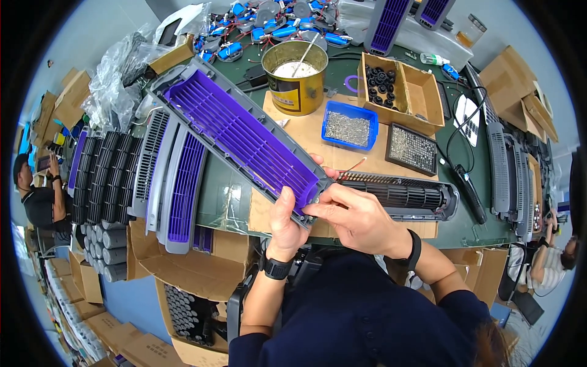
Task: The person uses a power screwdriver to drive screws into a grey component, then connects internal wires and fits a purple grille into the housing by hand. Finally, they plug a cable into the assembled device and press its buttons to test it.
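Note:
A long grey fan housing with a purple slatted grille (pixel 241 134) slants across the middle, raised above the bench. My left hand (pixel 286 227) grips its near end, thumb up along the edge and fingertips showing behind. My right hand (pixel 362 221) is closed in a pinch at that same end, its fingertips against the corner; whatever they hold is too small to make out. Just beyond the right hand, a second grey housing with a black ribbed roller (pixel 397 194) lies on the cardboard sheet (pixel 287 131).
Behind stand a tin of white paste (pixel 301 92) with a stick, a blue tray of screws (pixel 350 125), a black tray of small metal parts (pixel 411 150) and a carton of black parts (pixel 403 85). A black electric screwdriver (pixel 469 192) lies right. Grilles and rollers (pixel 110 177) line the left.

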Demonstrator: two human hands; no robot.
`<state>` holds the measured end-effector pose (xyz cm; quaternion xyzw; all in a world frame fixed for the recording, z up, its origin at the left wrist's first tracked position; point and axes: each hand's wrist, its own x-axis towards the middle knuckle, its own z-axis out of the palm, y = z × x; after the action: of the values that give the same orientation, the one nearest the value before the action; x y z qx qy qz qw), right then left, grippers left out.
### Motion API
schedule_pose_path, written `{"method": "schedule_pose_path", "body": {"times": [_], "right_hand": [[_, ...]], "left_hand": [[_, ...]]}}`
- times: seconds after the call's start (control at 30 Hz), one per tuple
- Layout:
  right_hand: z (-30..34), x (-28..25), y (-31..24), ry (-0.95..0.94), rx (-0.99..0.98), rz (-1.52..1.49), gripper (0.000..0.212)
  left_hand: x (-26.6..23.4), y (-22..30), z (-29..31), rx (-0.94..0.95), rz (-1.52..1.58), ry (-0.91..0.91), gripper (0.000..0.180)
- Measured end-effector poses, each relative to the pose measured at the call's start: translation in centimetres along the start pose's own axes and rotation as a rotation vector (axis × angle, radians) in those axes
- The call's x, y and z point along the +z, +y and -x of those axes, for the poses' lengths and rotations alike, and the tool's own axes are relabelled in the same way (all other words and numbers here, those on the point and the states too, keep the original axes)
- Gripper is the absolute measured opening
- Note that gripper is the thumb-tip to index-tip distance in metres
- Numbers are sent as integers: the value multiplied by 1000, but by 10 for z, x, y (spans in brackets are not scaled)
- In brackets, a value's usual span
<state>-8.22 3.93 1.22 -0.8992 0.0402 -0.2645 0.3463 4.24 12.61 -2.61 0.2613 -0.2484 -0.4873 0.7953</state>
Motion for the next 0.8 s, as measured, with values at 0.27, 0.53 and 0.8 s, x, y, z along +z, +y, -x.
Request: {"method": "schedule_pose_path", "body": {"times": [0.27, 0.53, 0.8], "right_hand": [[-2, -9, 6, 86, 335, -407, 17], [-3, -8, 10, 92, 250, -355, 9], [-6, -7, 0, 86, 571, -516, 25]], "left_hand": [[-3, 0, -2, 85, 77, 24, 76], [-4, 0, 4, 190, 108, 45, 75], [2, 0, 6, 171, -8, 77, 82]]}}
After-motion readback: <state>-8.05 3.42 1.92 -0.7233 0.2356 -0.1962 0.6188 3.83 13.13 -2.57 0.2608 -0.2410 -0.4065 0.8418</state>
